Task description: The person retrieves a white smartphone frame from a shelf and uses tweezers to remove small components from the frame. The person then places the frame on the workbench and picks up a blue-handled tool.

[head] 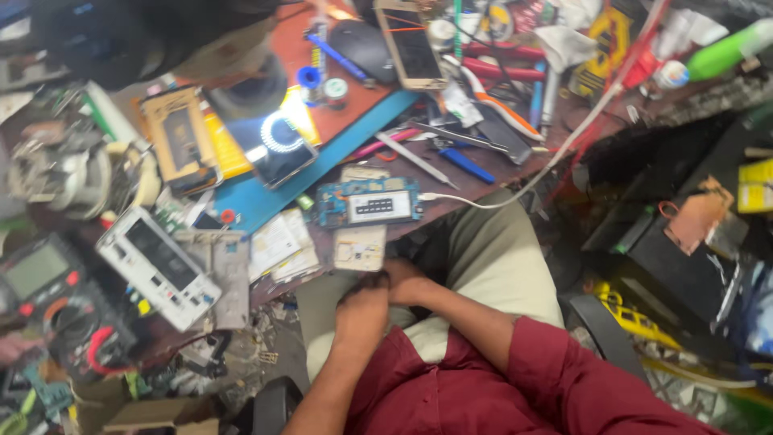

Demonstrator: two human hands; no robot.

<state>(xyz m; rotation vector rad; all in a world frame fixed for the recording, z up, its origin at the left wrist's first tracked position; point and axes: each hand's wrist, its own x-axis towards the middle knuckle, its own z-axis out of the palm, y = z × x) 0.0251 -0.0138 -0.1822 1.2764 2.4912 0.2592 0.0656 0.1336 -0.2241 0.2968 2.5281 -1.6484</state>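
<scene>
Opened phone (368, 202) lies flat near the bench's (515, 173) near edge: back off, blue circuit board showing, white cable (499, 200) plugged in at its right end. A pale back cover or panel (360, 247) lies just nearer, overhanging the bench edge. So disassembly looks done; no sign of reassembly, as board is bare and cover is apart from the phone.

Both hands are off the bench, down at the lap just below the pale panel. Left hand (362, 310) lies over or against the right hand (409, 282), fingers curled and close together. Cannot tell whether either pinches a small part; nothing shows between the fingers. Left fingertips are very near the lower edge of the panel; contact uncertain.

Around:
- second phone (412, 48), screen up, at far edge
- ring light (278, 133) reflected in a dark screen, left of the opened phone
- tweezers (415, 159) and blue-handled tool (465, 165) just beyond the phone
- multimeter (56, 298), near left
</scene>
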